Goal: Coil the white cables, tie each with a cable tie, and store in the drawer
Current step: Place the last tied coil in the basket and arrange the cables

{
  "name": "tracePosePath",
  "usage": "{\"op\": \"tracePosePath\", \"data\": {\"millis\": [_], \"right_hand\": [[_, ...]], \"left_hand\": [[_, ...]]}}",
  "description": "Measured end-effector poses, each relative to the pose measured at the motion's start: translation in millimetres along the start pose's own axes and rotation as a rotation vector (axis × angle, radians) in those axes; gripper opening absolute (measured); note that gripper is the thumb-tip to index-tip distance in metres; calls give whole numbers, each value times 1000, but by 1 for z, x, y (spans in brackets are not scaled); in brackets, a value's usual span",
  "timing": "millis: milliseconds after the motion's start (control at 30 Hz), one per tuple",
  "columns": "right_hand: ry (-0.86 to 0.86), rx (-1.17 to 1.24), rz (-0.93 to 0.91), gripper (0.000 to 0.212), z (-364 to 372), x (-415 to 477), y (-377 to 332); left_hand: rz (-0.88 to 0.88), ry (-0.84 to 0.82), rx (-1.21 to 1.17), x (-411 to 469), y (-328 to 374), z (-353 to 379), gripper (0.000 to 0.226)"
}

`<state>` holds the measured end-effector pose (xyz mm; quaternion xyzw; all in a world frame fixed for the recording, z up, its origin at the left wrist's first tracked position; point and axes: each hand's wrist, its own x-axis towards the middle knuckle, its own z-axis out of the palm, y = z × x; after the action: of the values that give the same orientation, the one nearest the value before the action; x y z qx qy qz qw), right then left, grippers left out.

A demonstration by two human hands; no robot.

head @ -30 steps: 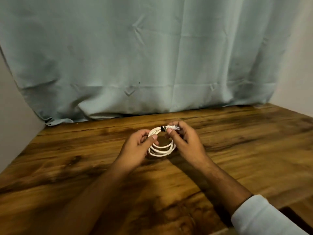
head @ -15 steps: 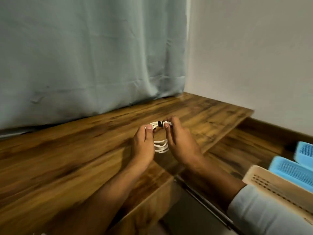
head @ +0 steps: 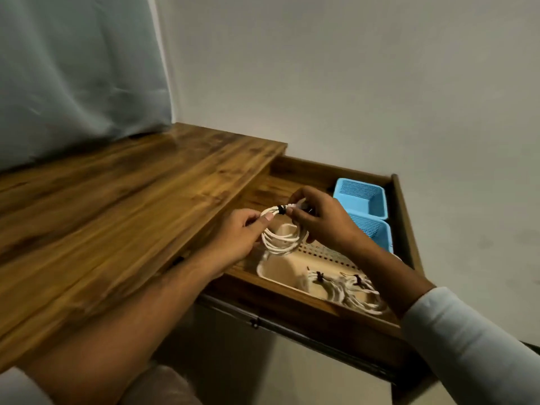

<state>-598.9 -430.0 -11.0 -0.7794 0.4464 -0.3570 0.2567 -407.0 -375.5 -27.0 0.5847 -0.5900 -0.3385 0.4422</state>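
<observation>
Plain grey wall behind, curtain (head: 81, 71) at left, wooden desk (head: 117, 200) with its drawer (head: 292, 299) pulled open at the right.

Coil (head: 282, 238) is held in the air over the drawer, above the far end of the beige basket (head: 280, 273). It is already cinched by a black tie (head: 281, 209) at its top.

Left hand (head: 239, 238): thumb and fingers closed on the coil's top-left arc. Right hand (head: 324, 220): fingertips pinched on the bundle just right of the tie, where the cable ends are gathered.

Two tied coils (head: 347, 287) are already seen lying in the near end of the basket. Two blue baskets (head: 365, 211) sit further back, contents not visible.

Key relation: the basket lies directly below the coil and slightly toward the wearer. The coil's loop hangs roughly vertical, tie uppermost, so it would have to be laid flat to sit beside the others. Both hands are equally close; the right one is more over the basket, the left nearer the desk edge.

Judged step: tie finished, drop-off pending. Free floor is visible at the basket's far end, so a short descent should suffice.
</observation>
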Motion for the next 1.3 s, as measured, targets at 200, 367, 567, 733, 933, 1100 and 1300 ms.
{"op": "tracePosePath", "data": {"millis": [200,367,567,733,933,1100,1300], "right_hand": [[-14,-41,162,14,-23,-18,37],[-65,-85,279,19,-6,-20,62],[-77,-254,294,14,10,-19,84],[-194,-426,135,18,-2,-17,73],[-500,-516,21,21,-5,-27,61],[-383,-238,136,28,-38,-34,59],[-131,-76,205,25,-83,-53,65]], "left_hand": [[155,-39,474,11,-5,38,25],[310,-94,970,9,-3,51,26],[422,-274,1051,5,-14,49,30],[319,-458,998,6,-20,45,29],[281,-567,1086,3,-15,44,41],[283,-543,1047,-5,-5,43,44],[400,-551,997,-22,20,56,52]]}}
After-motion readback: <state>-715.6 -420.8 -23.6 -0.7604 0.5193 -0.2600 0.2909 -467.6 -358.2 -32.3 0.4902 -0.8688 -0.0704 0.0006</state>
